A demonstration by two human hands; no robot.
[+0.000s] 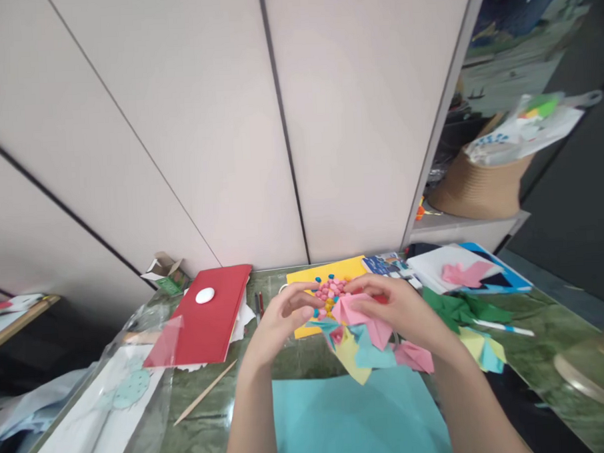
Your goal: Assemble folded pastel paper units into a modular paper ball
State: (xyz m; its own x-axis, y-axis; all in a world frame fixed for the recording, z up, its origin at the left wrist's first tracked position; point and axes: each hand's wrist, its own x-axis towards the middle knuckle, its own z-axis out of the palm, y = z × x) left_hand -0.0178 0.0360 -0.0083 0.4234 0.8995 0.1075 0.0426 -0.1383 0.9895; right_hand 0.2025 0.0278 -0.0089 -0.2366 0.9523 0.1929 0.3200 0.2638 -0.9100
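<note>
Both my hands are raised over the green marbled table. My right hand grips a folded paper piece made of pink, blue and yellow sheets. My left hand has its fingers curled and pinches the pink edge of the same piece. Behind the hands lies a yellow card with small pink and blue beads on it. A light blue paper sheet lies flat just below my hands.
A red folder with a white oval object on it lies to the left, beside a wooden stick and a clear plastic sleeve. Green, pink and yellow papers lie to the right. A pale wall panel stands close behind the table.
</note>
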